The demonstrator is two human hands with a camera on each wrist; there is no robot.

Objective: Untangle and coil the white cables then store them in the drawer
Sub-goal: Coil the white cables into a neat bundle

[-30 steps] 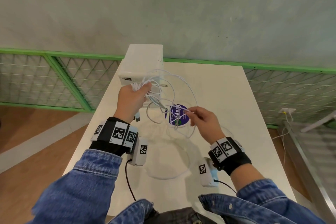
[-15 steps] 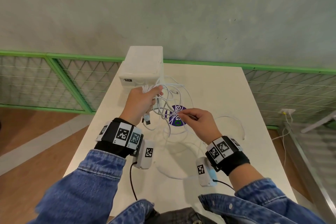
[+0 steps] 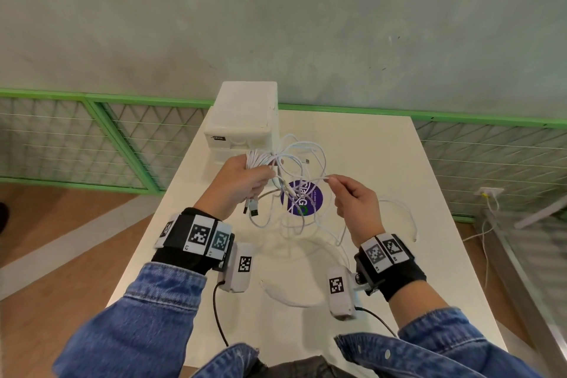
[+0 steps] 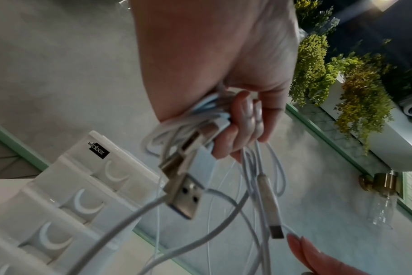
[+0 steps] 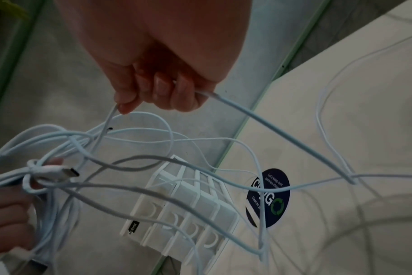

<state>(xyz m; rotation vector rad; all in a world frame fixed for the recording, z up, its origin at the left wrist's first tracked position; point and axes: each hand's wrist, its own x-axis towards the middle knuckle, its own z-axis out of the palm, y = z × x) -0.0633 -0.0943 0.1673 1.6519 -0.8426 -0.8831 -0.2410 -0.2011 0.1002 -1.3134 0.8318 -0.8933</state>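
A tangle of white cables hangs above the white table, in front of the white drawer unit. My left hand grips a bunch of the cables, and USB plugs stick out below its fingers. My right hand pinches one strand of white cable and holds it up to the right of the bunch. Loose loops trail down onto the table. The drawers look shut.
A round purple sticker lies on the table under the cables. A green-framed mesh railing runs behind the table, against a grey wall. A wooden floor lies to the left, and a metal frame stands at the right.
My right hand has pulled its strand up and to the right, away from the left hand. The left hand has shifted slightly with the bunch still in its grip.
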